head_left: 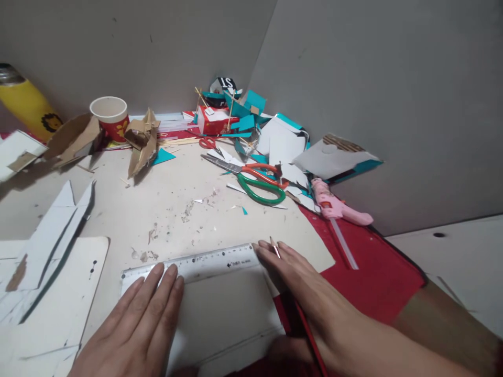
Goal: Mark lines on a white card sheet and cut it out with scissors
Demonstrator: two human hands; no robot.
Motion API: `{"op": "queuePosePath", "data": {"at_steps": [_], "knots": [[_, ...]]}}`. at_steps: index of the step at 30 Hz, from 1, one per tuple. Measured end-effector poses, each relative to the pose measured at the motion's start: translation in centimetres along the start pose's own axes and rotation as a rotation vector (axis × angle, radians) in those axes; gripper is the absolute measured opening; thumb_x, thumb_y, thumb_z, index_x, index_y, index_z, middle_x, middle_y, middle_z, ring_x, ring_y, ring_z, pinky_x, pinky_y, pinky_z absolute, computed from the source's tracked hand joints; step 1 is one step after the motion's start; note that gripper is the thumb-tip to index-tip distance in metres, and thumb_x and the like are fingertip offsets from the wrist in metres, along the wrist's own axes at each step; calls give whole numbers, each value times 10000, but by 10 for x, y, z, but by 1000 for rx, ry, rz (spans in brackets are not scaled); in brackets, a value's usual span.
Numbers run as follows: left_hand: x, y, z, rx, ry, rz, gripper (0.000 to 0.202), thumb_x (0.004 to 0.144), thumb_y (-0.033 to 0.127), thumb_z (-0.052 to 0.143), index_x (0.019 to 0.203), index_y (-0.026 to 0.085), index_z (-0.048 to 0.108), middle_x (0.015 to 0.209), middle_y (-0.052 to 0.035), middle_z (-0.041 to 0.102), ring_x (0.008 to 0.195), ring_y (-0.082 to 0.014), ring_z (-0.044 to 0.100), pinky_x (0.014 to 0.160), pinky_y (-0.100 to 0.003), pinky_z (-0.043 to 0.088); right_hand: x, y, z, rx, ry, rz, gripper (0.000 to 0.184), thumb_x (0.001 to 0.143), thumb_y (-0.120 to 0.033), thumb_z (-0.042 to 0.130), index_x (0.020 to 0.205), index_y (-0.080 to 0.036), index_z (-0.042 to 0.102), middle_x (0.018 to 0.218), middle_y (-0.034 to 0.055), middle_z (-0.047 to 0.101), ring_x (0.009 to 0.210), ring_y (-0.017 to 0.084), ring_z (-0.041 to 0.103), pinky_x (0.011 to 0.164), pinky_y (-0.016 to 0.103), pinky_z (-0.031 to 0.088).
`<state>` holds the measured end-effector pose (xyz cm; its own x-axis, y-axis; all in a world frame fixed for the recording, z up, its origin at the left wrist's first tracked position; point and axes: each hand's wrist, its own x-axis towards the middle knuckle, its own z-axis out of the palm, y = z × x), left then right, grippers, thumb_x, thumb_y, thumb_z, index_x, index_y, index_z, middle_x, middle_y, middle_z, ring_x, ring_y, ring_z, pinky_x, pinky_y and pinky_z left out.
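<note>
My left hand [137, 324] lies flat with fingers stretched out, pressing the left end of a clear ruler [208, 262] onto a beige cardboard sheet [220, 309]. My right hand [298, 277] rests at the ruler's right end, its fingers holding a red pencil [304, 324] whose tip pokes up between them near the ruler's edge.
Orange and green scissors [255, 180], a pink glue gun [338, 207] on a red mat [377, 272], teal and white paper scraps, a paper cup [110, 116], a yellow bottle [27, 102] and folded cardboard pieces [141, 139] lie behind. White card offcuts [51, 230] sit at left. Grey walls close the corner.
</note>
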<state>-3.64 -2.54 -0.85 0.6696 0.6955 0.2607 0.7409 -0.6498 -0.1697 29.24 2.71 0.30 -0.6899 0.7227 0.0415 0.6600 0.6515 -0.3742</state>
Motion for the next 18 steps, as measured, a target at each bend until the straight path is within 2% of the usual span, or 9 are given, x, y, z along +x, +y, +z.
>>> {"op": "queuePosePath", "data": {"at_steps": [5,10,14,18], "knots": [[-1,0,-1,-1,16,-57,922,804,582,575,1476,7,315,1370,-227,572,1272,-363,514,1180,-409,116,23,7,-3,-3,-2,-97,1189,726,-517,766,1554,-136,2,1541,267,288,1423,413,247,1069,646,347],[-1,-1,-2,16,61,-88,901,829,577,531,1487,12,291,1326,-228,610,1302,-352,487,1182,-403,125,30,10,-9,17,-31,-115,1201,679,-515,805,1552,-155,63,1562,234,262,1436,393,222,1106,624,312],[-2,0,-1,13,54,-54,889,831,574,541,1488,28,298,1328,-183,623,1348,-326,438,1195,-388,104,23,6,-17,10,53,-91,1034,783,-454,735,1555,-199,96,1551,194,316,1436,370,250,1114,594,334],[-4,-1,3,10,61,-2,853,822,500,584,1458,-12,337,1335,-206,610,1461,-328,194,1199,-411,86,29,3,-21,28,136,-104,786,882,-348,639,1527,-245,202,1468,163,448,1370,343,395,1120,569,343]]}}
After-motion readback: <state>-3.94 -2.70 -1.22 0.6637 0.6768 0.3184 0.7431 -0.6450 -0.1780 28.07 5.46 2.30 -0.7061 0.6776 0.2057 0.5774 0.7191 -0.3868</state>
